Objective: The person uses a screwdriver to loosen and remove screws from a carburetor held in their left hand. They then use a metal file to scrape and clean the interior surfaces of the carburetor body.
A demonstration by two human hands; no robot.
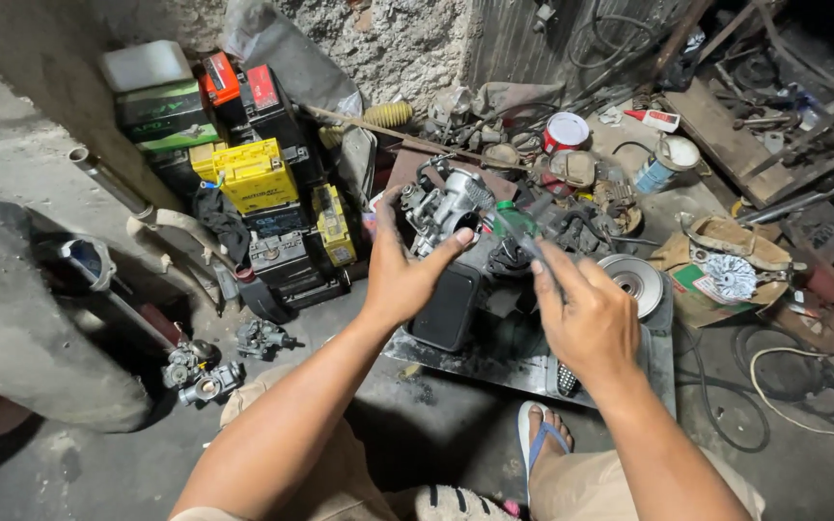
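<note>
My left hand point(403, 275) grips a grey metal carburetor point(446, 205), thumb across its front, holding it up above a dark greasy tray point(494, 359). My right hand point(581, 314) holds a screwdriver with a green translucent handle point(514, 224), its handle end pointing up and left beside the carburetor. The tool's tip is hidden by my fingers. A black boxy part point(448, 307) lies on the tray just below my left hand.
Several motorcycle batteries, yellow point(253, 174) and black, are stacked at the left by the wall. Two carburetors point(200, 371) lie on the concrete floor at lower left. A round metal disc point(634, 280), cans, cables and scrap parts crowd the right. My sandalled foot point(542, 439) rests below.
</note>
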